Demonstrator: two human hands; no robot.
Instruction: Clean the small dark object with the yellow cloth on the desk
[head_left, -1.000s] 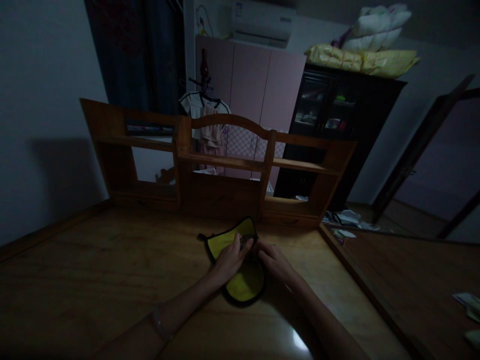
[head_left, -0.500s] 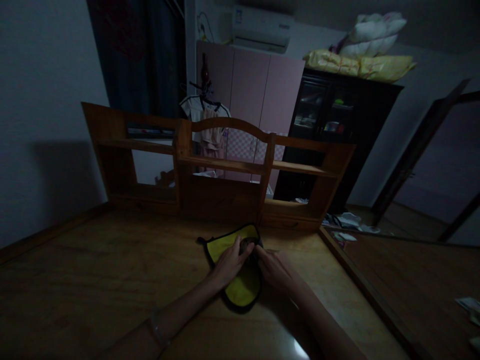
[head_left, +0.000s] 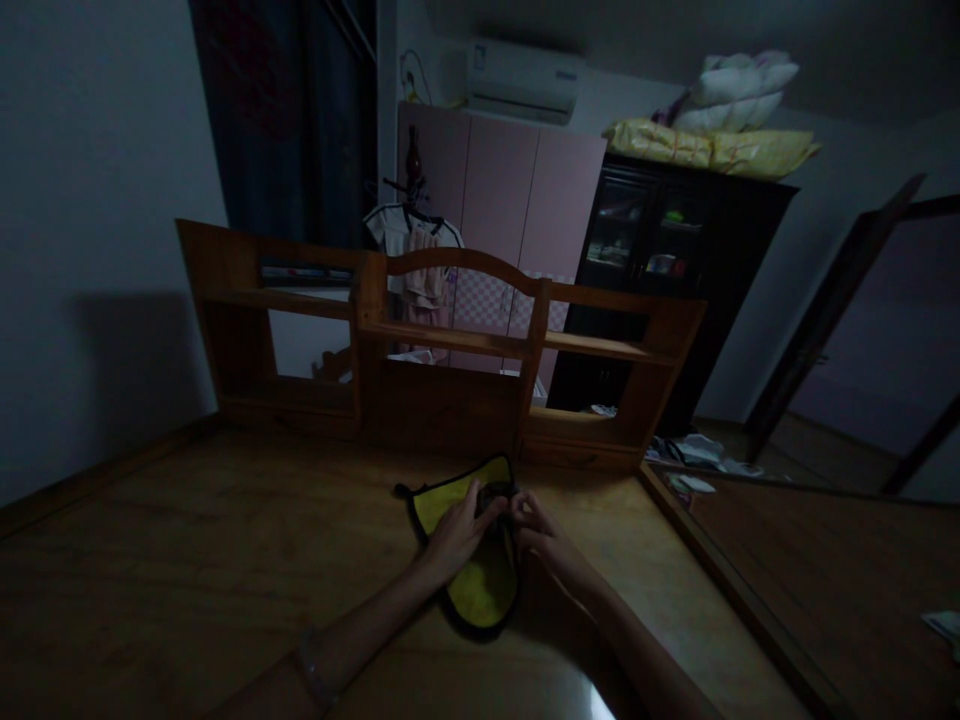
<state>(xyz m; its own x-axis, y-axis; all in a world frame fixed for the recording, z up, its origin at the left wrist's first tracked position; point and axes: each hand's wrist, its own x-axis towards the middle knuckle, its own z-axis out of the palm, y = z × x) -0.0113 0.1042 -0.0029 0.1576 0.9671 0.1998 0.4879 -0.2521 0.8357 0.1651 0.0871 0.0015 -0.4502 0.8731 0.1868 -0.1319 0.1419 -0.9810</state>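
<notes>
A yellow cloth (head_left: pixel 480 590) with black edging lies on the wooden tabletop, partly under both hands. Above it, my left hand (head_left: pixel 459 530) is closed around a small dark object (head_left: pixel 495 494), with the thumb across its near side. Dim light hides what kind of object this is. My right hand (head_left: pixel 541 535) meets the object's right side, its fingers curled and pinched together. Whether those fingertips grip the object or the cloth's edge cannot be seen.
A wooden shelf unit (head_left: pixel 450 338) stands along the tabletop's (head_left: pixel 225 560) far edge. The wall (head_left: pixel 97 300) borders the left side, and a raised wooden rim (head_left: pixel 712 555) runs down the right. Beyond are a pink wardrobe (head_left: pixel 495 190) and a dark cabinet (head_left: pixel 720 240).
My right hand's fingers have shifted and curled more at the object's right side. My left hand keeps its hold. The whole view has moved slightly.
</notes>
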